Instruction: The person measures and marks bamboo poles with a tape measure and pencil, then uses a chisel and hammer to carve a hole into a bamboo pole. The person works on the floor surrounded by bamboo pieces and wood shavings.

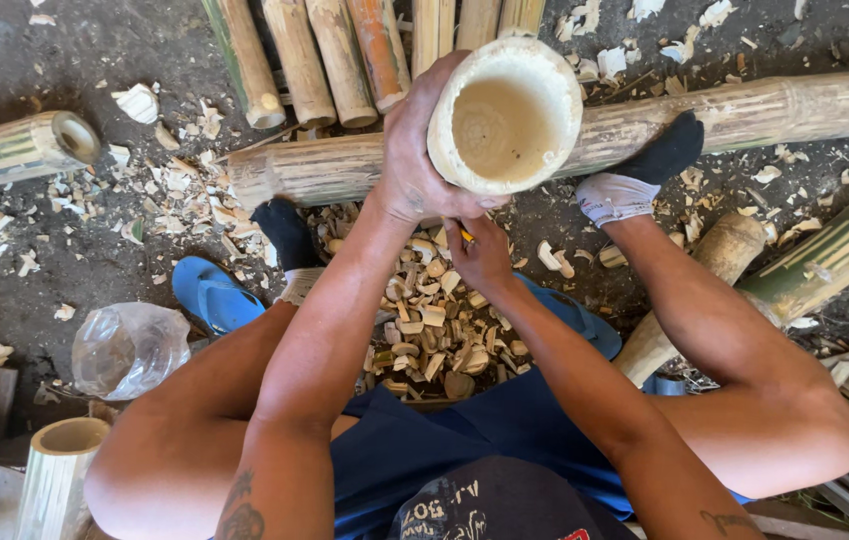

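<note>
From the head camera, looking straight down, the left hand (414, 150) wraps around the side of a short bamboo section (504, 115), fingers curled closed on its wall. The section stands nearly on end: its long axis runs toward the camera, and its open, hollow mouth faces up, showing a pale inner wall and a smooth bottom. It sits in the upper middle of the view, above a long bamboo pole (744, 115) that lies crosswise on the ground, its axis running left to right.

The right hand (482, 255) is just below the section, closed around a small tool of which only a yellow bit shows at the fingers; what kind of tool it is cannot be told.

Both feet in socks rest against the long pole. Between the legs lies a heap of bamboo chips (434, 335). More bamboo poles (324, 60) lie side by side at the top, pointing away. A blue sandal (212, 295) and a crumpled plastic bottle (129, 350) lie at the left, with another cut bamboo piece (59, 470) near the bottom left corner.
</note>
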